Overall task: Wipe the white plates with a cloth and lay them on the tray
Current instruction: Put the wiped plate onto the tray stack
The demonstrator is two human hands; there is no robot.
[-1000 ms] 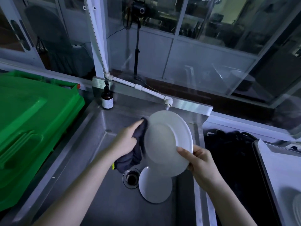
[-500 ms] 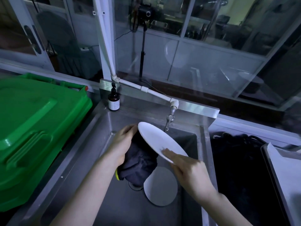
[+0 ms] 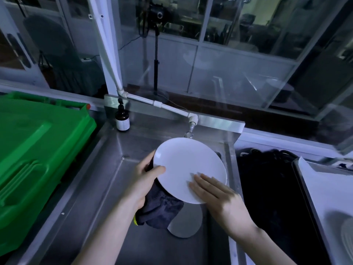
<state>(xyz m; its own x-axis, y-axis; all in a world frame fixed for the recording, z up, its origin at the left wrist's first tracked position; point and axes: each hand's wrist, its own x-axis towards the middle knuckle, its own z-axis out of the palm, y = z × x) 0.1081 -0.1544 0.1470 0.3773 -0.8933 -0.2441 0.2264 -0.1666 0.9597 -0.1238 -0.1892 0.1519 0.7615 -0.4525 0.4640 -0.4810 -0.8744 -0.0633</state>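
- The white plate [image 3: 183,165] is held in the air over the sink [image 3: 107,188], just near of the tap [image 3: 189,132]. Its upper face is tilted toward the camera.
- The left hand [image 3: 145,180] holds the plate's left rim. The thumb is curled over onto the upper face, and the other fingers are hidden under the plate.
- The dark cloth [image 3: 158,207] is bunched in that same hand. It sits against the underside and hangs down at the near left.
- The right hand [image 3: 215,196] lies flat on the near-right part of the upper face. Its fingers are straight, close together and pointing far-left, and they grip nothing.
- The relation that matters: the cloth is below the plate and the bare palm is above it, so I judge the underside to be the face being wiped.
- The tray [image 3: 324,192] lies to the right, well apart from the sink, with a dark bag [image 3: 267,188] between them. The right hand is the nearer one to it.
- A plate on the tray [image 3: 348,236] shows at the right edge of the view.
- A second plate [image 3: 187,224] lies on the sink floor directly under the held one, partly hidden by the cloth. It looks not yet wiped.
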